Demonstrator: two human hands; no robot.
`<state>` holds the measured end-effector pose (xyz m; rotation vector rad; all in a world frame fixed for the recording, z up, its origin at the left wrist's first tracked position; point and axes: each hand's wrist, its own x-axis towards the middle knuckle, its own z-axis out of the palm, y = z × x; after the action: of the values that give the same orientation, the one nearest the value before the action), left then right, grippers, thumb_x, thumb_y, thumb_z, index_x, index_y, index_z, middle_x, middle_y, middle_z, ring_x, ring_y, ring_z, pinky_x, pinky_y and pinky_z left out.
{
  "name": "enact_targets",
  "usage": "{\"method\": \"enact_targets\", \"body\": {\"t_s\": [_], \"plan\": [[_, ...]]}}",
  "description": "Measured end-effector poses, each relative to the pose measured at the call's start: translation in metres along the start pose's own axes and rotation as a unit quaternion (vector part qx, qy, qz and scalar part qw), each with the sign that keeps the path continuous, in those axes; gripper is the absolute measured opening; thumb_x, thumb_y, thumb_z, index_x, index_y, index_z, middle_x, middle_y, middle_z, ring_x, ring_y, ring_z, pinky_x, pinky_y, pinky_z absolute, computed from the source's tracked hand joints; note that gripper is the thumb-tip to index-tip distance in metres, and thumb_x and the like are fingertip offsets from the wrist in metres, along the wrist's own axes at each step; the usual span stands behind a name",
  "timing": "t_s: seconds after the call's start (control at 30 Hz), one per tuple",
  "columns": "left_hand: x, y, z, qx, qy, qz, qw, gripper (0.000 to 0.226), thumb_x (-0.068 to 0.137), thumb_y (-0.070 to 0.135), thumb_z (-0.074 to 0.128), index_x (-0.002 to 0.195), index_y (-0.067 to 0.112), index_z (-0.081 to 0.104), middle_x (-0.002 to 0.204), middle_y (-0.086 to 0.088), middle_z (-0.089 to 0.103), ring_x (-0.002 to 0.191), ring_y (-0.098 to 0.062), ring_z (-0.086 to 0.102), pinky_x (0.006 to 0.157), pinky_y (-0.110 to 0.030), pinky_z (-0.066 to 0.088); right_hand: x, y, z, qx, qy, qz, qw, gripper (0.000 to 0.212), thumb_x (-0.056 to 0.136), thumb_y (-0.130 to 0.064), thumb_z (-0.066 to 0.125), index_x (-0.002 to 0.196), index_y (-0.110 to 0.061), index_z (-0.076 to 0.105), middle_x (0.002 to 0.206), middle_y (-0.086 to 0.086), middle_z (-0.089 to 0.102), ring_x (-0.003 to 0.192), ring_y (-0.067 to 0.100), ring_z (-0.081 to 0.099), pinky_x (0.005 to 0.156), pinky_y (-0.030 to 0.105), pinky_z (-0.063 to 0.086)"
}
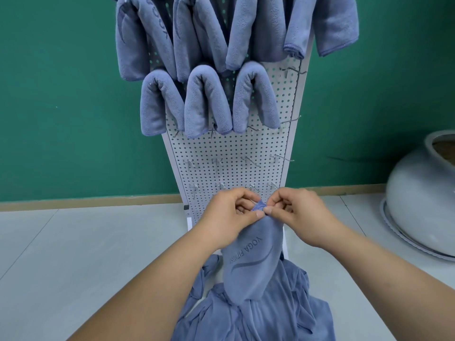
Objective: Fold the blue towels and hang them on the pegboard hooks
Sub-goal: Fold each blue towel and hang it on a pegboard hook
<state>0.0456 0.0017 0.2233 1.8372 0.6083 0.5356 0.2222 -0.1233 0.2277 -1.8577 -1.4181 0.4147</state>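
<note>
Green wall (61,107) behind, pale floor (73,242) below, and the white pegboard (229,148) stands square ahead. Its upper rows are already dressed with hung towels (208,104), folded and draped over their hooks.

Down low, both hands meet in front of the board's foot. The left hand (229,215) pinches the top of a blue towel (248,264) between thumb and fingers. The right hand (298,212) pinches the same bunched tip, and the two thumbs are touching. The towel hangs from that pinch, lettering facing up, with its tail running down into the pile of blue towels (270,311) on the floor.

So this looks like the start of a fresh round: one towel drawn up from the heap, not yet folded. The next move calls for the hands to part along the top hem, find the corners and get the cloth flat and halved. Only then should it go over a hook.

Now for the hooks. A bare hook (291,70) sits at the right end of the second row, and bare rows of lower hooks (282,157) run beneath it. The lowest wire tips poke out just behind the knuckles, so a loose hem could snag there on the lift.

As for room, a big pale pot (423,198) sits well off to the right. The left side, floor tile up to the skirting (86,201), looks the roomier side for spreading.
</note>
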Motion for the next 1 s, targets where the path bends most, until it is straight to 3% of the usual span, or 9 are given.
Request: {"method": "enact_targets", "body": {"t_s": [0.13,0.23,0.37,0.53,0.6,0.67,0.8,0.9,1.0], "plan": [[0.000,-0.005,-0.002,0.070,-0.006,0.023,0.997,0.017,0.082,0.021,0.090,0.092,0.025,0.077,0.077,0.012,0.072,0.066,-0.001,0.058,0.071,-0.019,0.052,0.001,-0.002,0.002,-0.002,0.000,-0.008,1.000,0.012,0.090,-0.034,0.083,0.082,-0.030,0.073,0.073,-0.010,0.071,0.068,0.010,0.064,0.064,0.025,0.052],[0.000,-0.008,-0.004,0.091,-0.026,0.038,0.995,0.012,0.085,0.024,0.088,0.092,0.026,0.079,0.080,0.010,0.075,0.070,-0.002,0.063,0.074,-0.021,0.055,0.001,-0.003,0.000,0.017,-0.010,-0.002,1.000,0.013,0.088,-0.033,0.084,0.080,-0.029,0.075,0.074,-0.007,0.072,0.068,0.010,0.063,0.064,0.023,0.051],[-0.002,-0.008,-0.007,0.115,-0.039,0.044,0.992,0.007,0.089,0.029,0.085,0.090,0.028,0.078,0.079,0.008,0.075,0.069,-0.003,0.063,0.074,-0.029,0.057,0.001,-0.003,0.000,0.104,-0.045,0.025,0.993,0.012,0.089,-0.030,0.084,0.081,-0.025,0.078,0.078,0.007,0.074,0.069,0.010,0.061,0.070,0.032,0.053],[0.000,0.001,-0.012,0.097,0.019,0.088,0.991,0.017,0.095,0.023,0.078,0.086,0.036,0.074,0.078,0.014,0.072,0.071,0.000,0.061,0.072,-0.020,0.051,0.000,0.001,-0.006,0.184,-0.091,0.039,0.978,0.009,0.098,-0.025,0.075,0.104,-0.020,0.070,0.069,0.001,0.061,0.068,0.015,0.050,0.067,0.025,0.042],[0.002,0.004,-0.019,0.079,0.063,0.099,0.990,0.019,0.097,0.020,0.075,0.085,0.035,0.073,0.078,0.012,0.071,0.072,-0.001,0.059,0.072,-0.019,0.050,-0.001,0.007,-0.009,0.179,-0.119,0.051,0.975,0.012,0.099,-0.025,0.074,0.108,-0.021,0.067,0.071,0.004,0.063,0.070,0.017,0.053,0.071,0.029,0.043],[0.003,0.003,-0.029,0.069,0.103,0.100,0.987,0.014,0.097,0.021,0.074,0.087,0.030,0.074,0.079,0.006,0.071,0.072,-0.005,0.059,0.072,-0.024,0.051,-0.001,0.018,-0.012,0.138,-0.130,0.055,0.980,0.008,0.099,-0.030,0.074,0.101,-0.024,0.069,0.081,0.012,0.069,0.075,0.017,0.060,0.077,0.037,0.049],[0.008,-0.007,-0.058,0.011,0.207,0.079,0.975,0.010,0.095,0.016,0.076,0.085,0.019,0.075,0.076,0.004,0.069,0.070,-0.009,0.057,0.070,-0.025,0.050,-0.003,0.042,-0.026,-0.036,-0.104,0.047,0.993,0.017,0.096,-0.045,0.074,0.088,-0.031,0.070,0.087,-0.011,0.073,0.087,0.007,0.068,0.092,0.043,0.056],[0.011,-0.023,-0.084,0.014,0.271,0.048,0.961,0.010,0.095,0.019,0.076,0.085,0.018,0.076,0.082,-0.002,0.073,0.074,-0.012,0.060,0.074,-0.032,0.050,-0.004,0.056,-0.046,-0.132,-0.041,0.057,0.989,0.017,0.090,-0.053,0.076,0.083,-0.039,0.070,0.083,-0.021,0.071,0.083,0.001,0.065,0.082,0.037,0.055],[0.009,-0.040,-0.093,0.064,0.270,0.028,0.960,0.008,0.096,0.026,0.076,0.088,0.025,0.077,0.084,0.006,0.074,0.077,-0.011,0.065,0.076,-0.031,0.052,-0.003,0.068,-0.057,-0.209,-0.024,0.062,0.976,0.011,0.094,-0.050,0.072,0.088,-0.042,0.067,0.083,-0.023,0.070,0.090,0.009,0.063,0.081,0.039,0.054]]}}
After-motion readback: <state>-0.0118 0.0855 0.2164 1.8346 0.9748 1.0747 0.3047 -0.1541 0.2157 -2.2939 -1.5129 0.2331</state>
